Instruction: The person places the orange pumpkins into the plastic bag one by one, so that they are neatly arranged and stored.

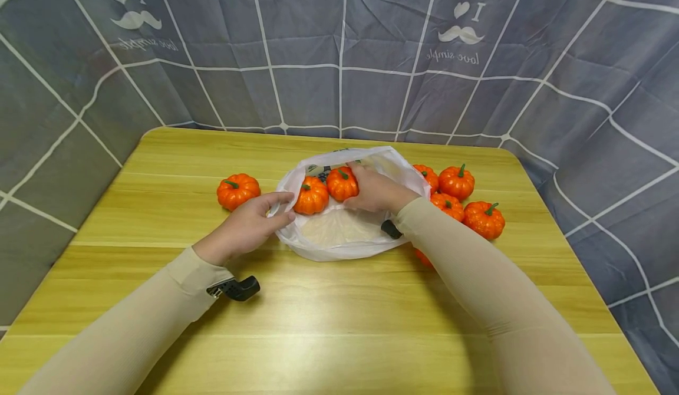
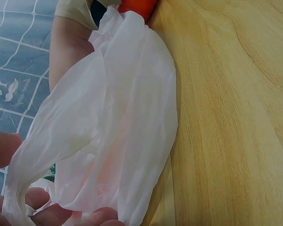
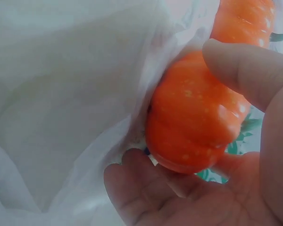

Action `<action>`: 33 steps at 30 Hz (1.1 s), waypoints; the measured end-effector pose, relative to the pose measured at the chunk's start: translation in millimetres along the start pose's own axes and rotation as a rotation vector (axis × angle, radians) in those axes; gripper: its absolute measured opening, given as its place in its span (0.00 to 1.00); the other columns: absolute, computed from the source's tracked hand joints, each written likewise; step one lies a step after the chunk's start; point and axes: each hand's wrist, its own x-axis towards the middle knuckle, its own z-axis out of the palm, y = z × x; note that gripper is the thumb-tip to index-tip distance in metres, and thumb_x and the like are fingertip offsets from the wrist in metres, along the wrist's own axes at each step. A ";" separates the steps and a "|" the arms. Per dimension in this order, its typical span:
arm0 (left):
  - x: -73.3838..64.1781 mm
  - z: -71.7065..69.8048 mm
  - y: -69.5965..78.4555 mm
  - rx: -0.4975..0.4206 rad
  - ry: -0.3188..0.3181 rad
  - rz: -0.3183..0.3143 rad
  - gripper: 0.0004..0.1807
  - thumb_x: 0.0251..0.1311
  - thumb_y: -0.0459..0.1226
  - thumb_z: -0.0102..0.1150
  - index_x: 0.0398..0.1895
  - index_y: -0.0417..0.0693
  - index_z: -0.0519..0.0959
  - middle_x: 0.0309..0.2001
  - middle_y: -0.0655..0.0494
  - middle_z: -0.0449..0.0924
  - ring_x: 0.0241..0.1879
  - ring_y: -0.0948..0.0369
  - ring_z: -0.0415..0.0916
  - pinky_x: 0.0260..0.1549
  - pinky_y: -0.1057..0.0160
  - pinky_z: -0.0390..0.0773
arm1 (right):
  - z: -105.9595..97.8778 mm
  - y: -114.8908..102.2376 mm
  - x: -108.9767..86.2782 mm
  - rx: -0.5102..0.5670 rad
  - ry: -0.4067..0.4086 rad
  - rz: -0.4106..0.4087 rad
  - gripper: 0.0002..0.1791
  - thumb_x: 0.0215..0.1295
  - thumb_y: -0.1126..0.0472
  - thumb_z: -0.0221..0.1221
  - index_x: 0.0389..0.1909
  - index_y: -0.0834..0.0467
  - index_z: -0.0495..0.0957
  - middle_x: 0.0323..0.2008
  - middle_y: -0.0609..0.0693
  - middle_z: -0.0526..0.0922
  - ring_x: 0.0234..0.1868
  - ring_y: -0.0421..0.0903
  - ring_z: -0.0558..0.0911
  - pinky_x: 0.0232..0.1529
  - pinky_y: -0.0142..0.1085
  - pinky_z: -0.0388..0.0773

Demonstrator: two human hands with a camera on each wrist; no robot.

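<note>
A white plastic bag (image 1: 339, 247) lies mouth up on the table, with two small orange pumpkins inside it. My left hand (image 1: 249, 224) grips the bag's left rim between thumb and fingers; the left wrist view shows the thin white plastic (image 2: 132, 94) bunched over the fingertips. Reaching into the bag, my right hand (image 1: 379, 190) holds one pumpkin (image 1: 342, 184) by its right side. In the right wrist view its thumb (image 3: 245, 68) presses on the orange skin (image 3: 193, 113), while the fingers lie below. The other pumpkin (image 1: 311, 195) sits beside it, near the left rim.
One pumpkin (image 1: 238, 191) rests on the wooden table (image 1: 297, 336) left of the bag. Several more, including a front one (image 1: 484, 220) and a back one (image 1: 456, 183), cluster to the right, partly behind my right forearm. A grey checked curtain (image 1: 302, 41) hangs around the table.
</note>
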 end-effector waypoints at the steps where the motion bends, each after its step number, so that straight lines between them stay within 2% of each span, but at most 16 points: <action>1: 0.0 -0.1 0.0 0.001 0.001 -0.001 0.33 0.76 0.50 0.57 0.77 0.43 0.69 0.78 0.46 0.67 0.80 0.43 0.59 0.76 0.37 0.61 | -1.0 -0.4 -1.1 0.001 0.002 0.002 0.57 0.66 0.48 0.70 0.85 0.58 0.44 0.81 0.64 0.58 0.77 0.61 0.66 0.80 0.52 0.61; 11: 0.8 -0.3 2.8 0.002 0.004 0.008 0.33 0.76 0.49 0.57 0.77 0.42 0.69 0.78 0.44 0.67 0.80 0.42 0.59 0.77 0.37 0.60 | -12.3 -5.4 -12.9 -0.049 0.043 -0.046 0.52 0.67 0.47 0.70 0.83 0.60 0.51 0.79 0.62 0.61 0.78 0.59 0.65 0.81 0.50 0.60; 17: 0.2 -0.6 4.1 0.006 0.000 0.011 0.34 0.76 0.49 0.57 0.78 0.41 0.68 0.79 0.45 0.66 0.80 0.43 0.58 0.77 0.38 0.60 | -19.1 -9.7 -23.5 -0.046 0.036 -0.070 0.54 0.67 0.47 0.70 0.85 0.57 0.48 0.82 0.60 0.58 0.81 0.59 0.60 0.81 0.51 0.59; 25: -0.4 -0.7 3.9 0.004 0.003 0.000 0.33 0.76 0.47 0.56 0.78 0.41 0.67 0.79 0.46 0.67 0.81 0.44 0.57 0.77 0.38 0.60 | -26.2 -13.5 -37.7 -0.019 0.012 -0.078 0.57 0.68 0.48 0.70 0.86 0.53 0.43 0.84 0.60 0.52 0.82 0.58 0.60 0.80 0.52 0.62; 33: 0.1 -2.0 7.2 0.028 0.003 0.010 0.33 0.76 0.48 0.56 0.78 0.41 0.68 0.79 0.46 0.67 0.81 0.43 0.57 0.77 0.38 0.59 | -38.3 -13.6 -47.5 -0.025 0.035 -0.122 0.55 0.68 0.45 0.69 0.86 0.53 0.46 0.84 0.56 0.53 0.83 0.57 0.58 0.82 0.52 0.58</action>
